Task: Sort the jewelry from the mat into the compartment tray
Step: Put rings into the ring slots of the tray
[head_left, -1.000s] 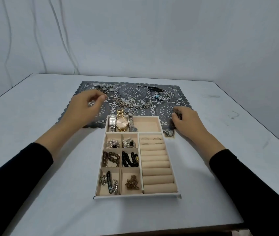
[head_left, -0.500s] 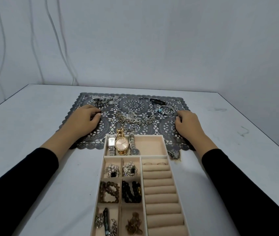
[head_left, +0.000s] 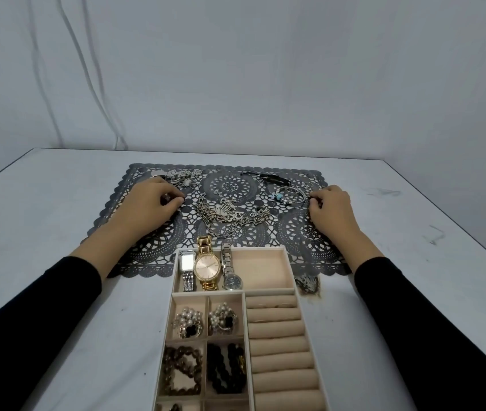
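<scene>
Head view: the sorting is partly done. Three watches (head_left: 207, 268) lie in the far part of the tray (head_left: 265, 268), and more pieces fill the small boxes nearer. A pile of chains (head_left: 227, 215) and a bead bracelet (head_left: 290, 195) lie on the mat (head_left: 310, 241) on the desk (head_left: 43, 232). The left hand (head_left: 149, 203) rests on the mat's left side, fingers curled, just left of the chains. The right hand (head_left: 329, 207) sits on the right side, fingers curled, right beside the bead bracelet. I cannot tell if either hand holds anything. Next, I think, a hand must pinch one piece and carry it near, to a free box.
</scene>
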`<state>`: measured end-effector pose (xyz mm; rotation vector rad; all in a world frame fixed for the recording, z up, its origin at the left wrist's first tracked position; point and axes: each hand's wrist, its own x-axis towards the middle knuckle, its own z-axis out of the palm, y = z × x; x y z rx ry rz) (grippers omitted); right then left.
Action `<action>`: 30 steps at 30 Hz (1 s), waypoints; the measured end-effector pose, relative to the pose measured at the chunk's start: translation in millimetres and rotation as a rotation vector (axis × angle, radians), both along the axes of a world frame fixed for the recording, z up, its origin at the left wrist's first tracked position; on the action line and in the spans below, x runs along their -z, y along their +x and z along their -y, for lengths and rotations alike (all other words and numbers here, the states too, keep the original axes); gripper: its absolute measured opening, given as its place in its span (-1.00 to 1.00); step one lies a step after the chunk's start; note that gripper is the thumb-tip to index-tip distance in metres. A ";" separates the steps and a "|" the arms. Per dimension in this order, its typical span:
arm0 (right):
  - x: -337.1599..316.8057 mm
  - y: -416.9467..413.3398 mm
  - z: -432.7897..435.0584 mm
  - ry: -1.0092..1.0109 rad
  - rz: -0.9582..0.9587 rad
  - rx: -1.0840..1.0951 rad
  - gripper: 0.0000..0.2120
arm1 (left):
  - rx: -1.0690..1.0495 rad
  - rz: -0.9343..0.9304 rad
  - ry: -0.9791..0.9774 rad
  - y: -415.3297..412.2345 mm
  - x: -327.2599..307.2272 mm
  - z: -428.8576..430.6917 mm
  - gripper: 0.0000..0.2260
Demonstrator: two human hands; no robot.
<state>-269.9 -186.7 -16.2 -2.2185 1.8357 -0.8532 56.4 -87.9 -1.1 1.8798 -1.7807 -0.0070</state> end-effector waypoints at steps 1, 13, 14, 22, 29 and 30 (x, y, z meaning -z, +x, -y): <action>-0.6 -1.1 1.1 0.005 0.037 0.007 -0.76 | -0.004 -0.015 0.003 -0.2 -1.1 0.8 -0.88; -6.1 -2.5 19.7 0.084 0.165 0.034 -0.82 | -0.019 -0.075 0.048 3.7 -6.2 7.1 -0.85; -7.4 -2.7 20.4 0.094 0.163 0.028 -0.84 | -0.015 -0.076 0.046 4.0 -5.9 7.1 -0.86; -16.0 -7.7 24.5 0.208 0.239 -0.029 -0.91 | 0.027 -0.109 -0.012 4.5 -2.5 3.9 -0.87; -8.5 -15.5 15.9 0.101 0.366 -0.051 -0.90 | 0.072 -0.103 -0.021 3.6 -3.0 -2.9 -0.91; -8.3 -15.5 13.3 0.088 0.376 -0.051 -0.89 | 0.076 -0.107 -0.030 2.2 -3.6 -4.6 -0.92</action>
